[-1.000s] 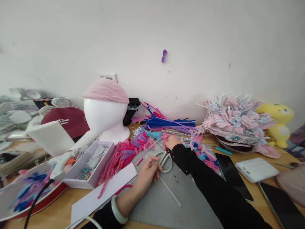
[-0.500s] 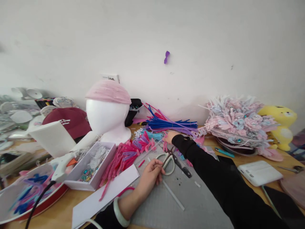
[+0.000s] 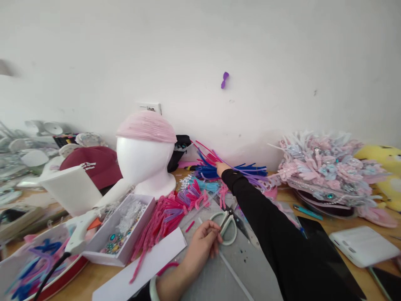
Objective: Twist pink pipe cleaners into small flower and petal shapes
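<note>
My left hand (image 3: pixel 203 240) rests over the grey mat (image 3: pixel 209 278), its fingers curled and pressed together beside the pale handles of the scissors (image 3: pixel 231 234). What those fingers hold, if anything, cannot be made out. My right hand (image 3: pixel 222 168) reaches to the back of the table, on the bundle of blue, purple and pink pipe cleaners (image 3: pixel 250 169); its fingertips are hidden among the stems. A pink pipe-cleaner piece (image 3: pixel 223 195) lies just in front of it. To the left spreads a pile of pink and purple pipe-cleaner pieces (image 3: pixel 159 219).
A white mannequin head (image 3: pixel 140 163) wears a pink cap. Left of the mat stand a box of beads (image 3: pixel 120 234), a glue gun (image 3: pixel 81 230) and a tray (image 3: pixel 77 265). A decorated pink headpiece (image 3: pixel 328 175) and a white power bank (image 3: pixel 363 246) are on the right.
My right hand has moved away from the pink pieces, back and up onto the pipe-cleaner bundle. My left hand stays curled beside the scissors. The view has shifted slightly.
</note>
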Demonstrator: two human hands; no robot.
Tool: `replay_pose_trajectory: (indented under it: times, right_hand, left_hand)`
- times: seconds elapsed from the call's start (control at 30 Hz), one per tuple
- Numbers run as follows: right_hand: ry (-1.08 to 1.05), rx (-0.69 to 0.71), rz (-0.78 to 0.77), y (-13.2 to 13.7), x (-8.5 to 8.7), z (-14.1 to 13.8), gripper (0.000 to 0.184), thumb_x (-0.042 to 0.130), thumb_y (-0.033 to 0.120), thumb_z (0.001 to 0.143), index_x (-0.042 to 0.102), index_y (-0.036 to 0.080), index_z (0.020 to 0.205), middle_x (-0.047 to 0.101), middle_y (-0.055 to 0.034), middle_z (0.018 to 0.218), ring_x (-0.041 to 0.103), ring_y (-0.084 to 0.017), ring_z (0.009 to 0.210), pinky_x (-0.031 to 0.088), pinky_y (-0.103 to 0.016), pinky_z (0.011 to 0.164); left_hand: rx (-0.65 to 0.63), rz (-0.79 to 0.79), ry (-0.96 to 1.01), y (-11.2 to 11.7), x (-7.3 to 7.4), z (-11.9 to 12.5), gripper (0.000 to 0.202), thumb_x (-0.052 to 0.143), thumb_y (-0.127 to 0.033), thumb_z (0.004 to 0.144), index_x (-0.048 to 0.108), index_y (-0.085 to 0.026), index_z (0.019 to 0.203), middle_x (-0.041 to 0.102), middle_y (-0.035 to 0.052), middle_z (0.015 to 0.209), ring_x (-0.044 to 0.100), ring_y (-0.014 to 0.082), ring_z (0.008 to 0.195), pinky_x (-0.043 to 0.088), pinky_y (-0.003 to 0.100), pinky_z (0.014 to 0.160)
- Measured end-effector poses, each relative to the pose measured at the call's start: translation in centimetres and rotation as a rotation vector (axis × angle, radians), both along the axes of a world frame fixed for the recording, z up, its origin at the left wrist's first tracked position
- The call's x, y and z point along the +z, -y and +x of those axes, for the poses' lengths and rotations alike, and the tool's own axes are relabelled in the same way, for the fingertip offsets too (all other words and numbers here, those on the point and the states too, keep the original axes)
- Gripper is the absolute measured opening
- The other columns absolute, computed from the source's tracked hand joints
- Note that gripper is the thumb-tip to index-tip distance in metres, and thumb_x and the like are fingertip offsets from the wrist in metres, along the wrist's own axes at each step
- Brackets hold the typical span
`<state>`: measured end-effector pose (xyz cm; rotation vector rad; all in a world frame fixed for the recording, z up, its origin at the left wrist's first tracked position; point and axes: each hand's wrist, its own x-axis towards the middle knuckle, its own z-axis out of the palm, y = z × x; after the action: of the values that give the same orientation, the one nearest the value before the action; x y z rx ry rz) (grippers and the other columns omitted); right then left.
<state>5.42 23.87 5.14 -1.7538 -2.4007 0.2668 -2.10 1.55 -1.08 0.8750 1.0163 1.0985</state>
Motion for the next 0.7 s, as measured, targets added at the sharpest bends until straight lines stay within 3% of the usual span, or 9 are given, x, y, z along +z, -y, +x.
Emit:
replay_pose_trajectory:
  times: [0.17, 0.33, 0.5, 0.7]
  right_hand:
    - [0.063, 0.003, -0.025, -0.9, -0.1, 0.2, 0.025, 0.046, 0.029, 0.082, 0.051, 0.016, 0.102, 0.053, -0.0065, 0.105, 0.052, -0.017, 0.091, 0.043, -0.037, 0.077]
    - [0.094, 0.036, -0.023, -0.3, 0.7, 0.5, 0.018, 0.05, 0.019, 0.077, 0.061, 0.014, 0.091, 0.061, -0.0114, 0.095, 0.056, -0.019, 0.089, 0.042, -0.028, 0.077]
    - [0.113, 0.031, -0.006, 0.0, 1.0, 0.8, 0.023, 0.046, 0.013, 0.076, 0.061, 0.015, 0.094, 0.06, -0.0131, 0.098, 0.056, -0.022, 0.091, 0.042, -0.028, 0.076]
    - [0.096, -0.008, 0.012, -0.5, 0.4, 0.9, 0.02, 0.048, 0.016, 0.078, 0.06, 0.01, 0.092, 0.059, -0.0164, 0.096, 0.055, -0.023, 0.093, 0.041, -0.031, 0.079]
  left_hand:
    - [-0.003, -0.025, 0.026, -0.3, -0.1, -0.1, 0.025, 0.052, -0.037, 0.061, 0.042, -0.016, 0.07, 0.053, -0.0052, 0.048, 0.04, 0.0039, 0.028, 0.024, 0.014, 0.026]
    - [-0.015, -0.024, 0.015, -0.3, -0.1, -0.2, 0.025, 0.052, -0.036, 0.061, 0.043, -0.015, 0.071, 0.053, -0.0049, 0.048, 0.04, 0.0037, 0.028, 0.024, 0.014, 0.026]
    - [-0.02, -0.02, 0.007, -0.2, -0.2, -0.2, 0.026, 0.053, -0.037, 0.061, 0.043, -0.016, 0.071, 0.053, -0.005, 0.048, 0.04, 0.0039, 0.028, 0.024, 0.014, 0.026]
    - [-0.025, 0.001, 0.006, -0.2, -0.3, -0.1, 0.026, 0.053, -0.038, 0.062, 0.043, -0.016, 0.071, 0.053, -0.0047, 0.048, 0.04, 0.0038, 0.028, 0.023, 0.014, 0.026]
